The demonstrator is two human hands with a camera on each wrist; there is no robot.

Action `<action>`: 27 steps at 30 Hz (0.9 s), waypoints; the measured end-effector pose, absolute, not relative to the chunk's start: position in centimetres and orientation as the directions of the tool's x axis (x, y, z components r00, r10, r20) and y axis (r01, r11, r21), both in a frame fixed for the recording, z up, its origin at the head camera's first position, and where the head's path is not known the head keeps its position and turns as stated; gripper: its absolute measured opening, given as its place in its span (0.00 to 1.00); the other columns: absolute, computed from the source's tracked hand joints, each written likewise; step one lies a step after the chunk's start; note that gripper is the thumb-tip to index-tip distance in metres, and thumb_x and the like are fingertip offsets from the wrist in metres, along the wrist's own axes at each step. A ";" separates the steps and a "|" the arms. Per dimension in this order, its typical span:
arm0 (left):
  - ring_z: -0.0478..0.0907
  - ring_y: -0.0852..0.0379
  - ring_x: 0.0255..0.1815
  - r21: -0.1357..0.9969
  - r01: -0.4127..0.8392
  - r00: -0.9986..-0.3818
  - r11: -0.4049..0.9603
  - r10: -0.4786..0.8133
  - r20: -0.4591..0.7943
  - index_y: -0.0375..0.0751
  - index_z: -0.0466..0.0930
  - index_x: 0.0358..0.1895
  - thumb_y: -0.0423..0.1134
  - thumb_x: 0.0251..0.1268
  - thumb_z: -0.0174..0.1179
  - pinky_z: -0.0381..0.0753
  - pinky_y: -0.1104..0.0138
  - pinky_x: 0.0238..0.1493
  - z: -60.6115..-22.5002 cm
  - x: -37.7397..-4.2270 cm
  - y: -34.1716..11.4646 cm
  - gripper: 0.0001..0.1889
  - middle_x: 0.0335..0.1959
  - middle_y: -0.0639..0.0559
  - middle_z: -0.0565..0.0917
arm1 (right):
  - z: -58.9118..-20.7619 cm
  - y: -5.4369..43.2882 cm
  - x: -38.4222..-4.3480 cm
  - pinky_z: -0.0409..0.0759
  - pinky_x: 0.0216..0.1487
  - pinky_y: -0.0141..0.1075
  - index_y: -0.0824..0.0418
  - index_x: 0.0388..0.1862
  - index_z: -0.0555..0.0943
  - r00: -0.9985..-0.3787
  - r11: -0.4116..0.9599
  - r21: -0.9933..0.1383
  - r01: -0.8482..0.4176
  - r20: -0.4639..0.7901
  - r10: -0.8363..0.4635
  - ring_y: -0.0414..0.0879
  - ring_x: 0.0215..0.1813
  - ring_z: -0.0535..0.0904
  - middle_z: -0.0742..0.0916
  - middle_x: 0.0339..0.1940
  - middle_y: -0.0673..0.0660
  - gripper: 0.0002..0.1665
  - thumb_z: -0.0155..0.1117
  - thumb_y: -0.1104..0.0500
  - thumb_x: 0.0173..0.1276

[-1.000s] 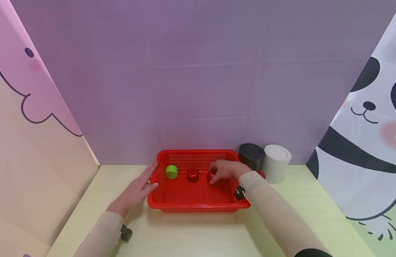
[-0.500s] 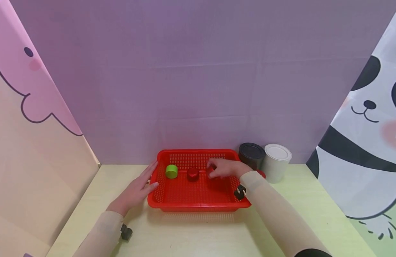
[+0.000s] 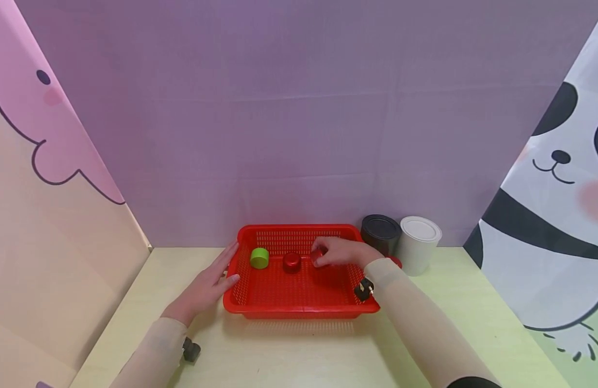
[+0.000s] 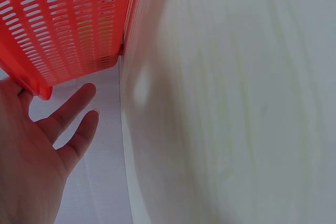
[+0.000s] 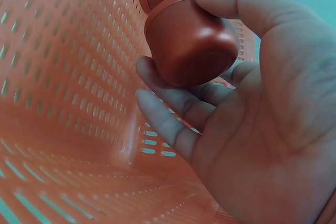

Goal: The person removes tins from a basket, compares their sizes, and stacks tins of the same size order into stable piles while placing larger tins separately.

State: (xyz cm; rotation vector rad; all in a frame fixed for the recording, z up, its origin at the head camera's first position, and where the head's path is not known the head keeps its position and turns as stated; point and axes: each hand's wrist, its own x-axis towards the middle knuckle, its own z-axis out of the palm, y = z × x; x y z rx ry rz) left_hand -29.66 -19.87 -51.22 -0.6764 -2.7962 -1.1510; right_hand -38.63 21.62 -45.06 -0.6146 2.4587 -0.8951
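A red plastic basket point(image 3: 303, 310) with slotted walls stands on the table. Inside it my right hand point(image 3: 342, 252) grips a small red cup-shaped piece point(image 5: 191, 45), smooth and rounded at one end with a rim at the other. Thumb and fingers lie on opposite sides of that piece. A second red piece point(image 3: 291, 262) of similar shape sits to its left, and further left is a green cylindrical piece point(image 3: 259, 258). My left hand point(image 3: 208, 285) rests at the basket's left rim, fingers extended; in the left wrist view its lower fingers spread outside the wall.
Behind the basket's right end stand a black lidded canister point(image 3: 380, 230) and a white lidded canister point(image 3: 419, 245). Part of a red object point(image 3: 394, 262) shows beside the right wrist, outside the basket. A purple backdrop point(image 3: 299, 124) rises along the table's far edge.
My right hand has shifted slightly left and away from me inside the basket, with its thumb higher on the red piece. The left hand and the other pieces stay put.
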 end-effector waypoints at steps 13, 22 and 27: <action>0.62 0.40 0.87 0.659 0.417 -0.901 0.625 0.379 0.211 0.64 0.43 0.94 0.54 0.84 0.59 0.81 0.37 0.70 -51.2 -29.7 -19.8 0.45 0.94 0.58 0.47 | -44.9 21.8 -38.2 0.88 0.59 0.46 0.53 0.66 0.79 -0.819 0.682 -0.684 -0.258 -0.219 -0.530 0.52 0.59 0.81 0.86 0.58 0.52 0.33 0.83 0.51 0.66; 0.62 0.39 0.87 0.657 0.424 -0.898 0.624 0.383 0.216 0.61 0.44 0.94 0.55 0.84 0.59 0.82 0.38 0.69 -50.9 -29.5 -19.7 0.45 0.94 0.55 0.48 | -44.8 21.8 -38.3 0.88 0.61 0.47 0.56 0.66 0.79 -0.821 0.629 -0.726 -0.279 -0.159 -0.548 0.53 0.59 0.82 0.87 0.56 0.52 0.33 0.83 0.49 0.67; 0.64 0.39 0.86 0.657 0.420 -0.900 0.626 0.382 0.211 0.64 0.43 0.94 0.60 0.84 0.57 0.83 0.38 0.69 -51.2 -29.7 -19.9 0.45 0.94 0.56 0.47 | -45.0 21.8 -38.6 0.88 0.64 0.48 0.57 0.68 0.78 -0.825 0.600 -0.748 -0.285 -0.127 -0.551 0.54 0.61 0.81 0.87 0.57 0.52 0.33 0.81 0.51 0.70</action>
